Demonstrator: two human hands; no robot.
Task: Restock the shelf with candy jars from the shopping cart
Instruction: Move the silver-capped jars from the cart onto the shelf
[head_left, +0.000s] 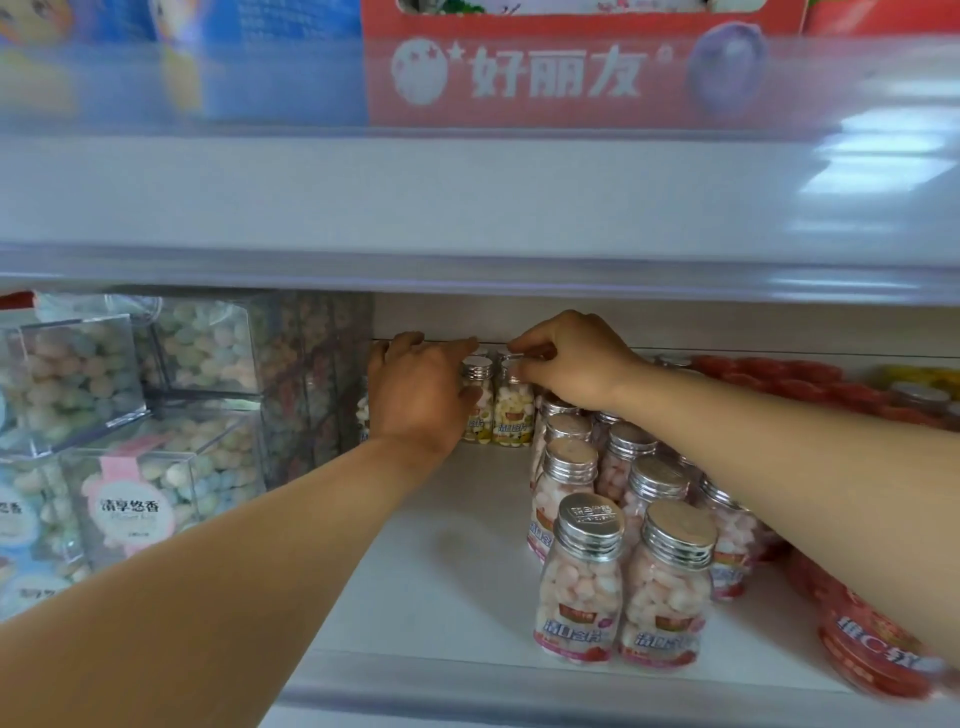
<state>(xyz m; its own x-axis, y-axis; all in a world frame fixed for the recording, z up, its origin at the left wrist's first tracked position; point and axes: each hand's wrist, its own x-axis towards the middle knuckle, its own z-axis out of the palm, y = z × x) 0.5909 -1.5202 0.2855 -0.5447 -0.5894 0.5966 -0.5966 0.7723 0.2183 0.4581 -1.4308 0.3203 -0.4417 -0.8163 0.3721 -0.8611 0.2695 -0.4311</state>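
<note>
Two yellow-and-white candy jars with silver lids stand at the back of the white shelf (441, 551). My right hand (566, 364) pinches the lid of the right one (514, 413) from above. My left hand (418, 387) reaches to the back beside it, fingers stretched over the jar tops and thumb against the left yellow jar (478, 415). A further jar (362, 410) peeks out at the left of that hand, mostly hidden. Several pink candy jars (579, 587) stand in rows under my right forearm. The shopping cart is out of view.
Clear boxes of pastel sweets (67, 384) are stacked on the left of the shelf. Red round tins (872, 660) lie on the right, partly under my arm. The upper shelf's edge (467, 208) hangs low overhead, with a red carton (571, 83) on it.
</note>
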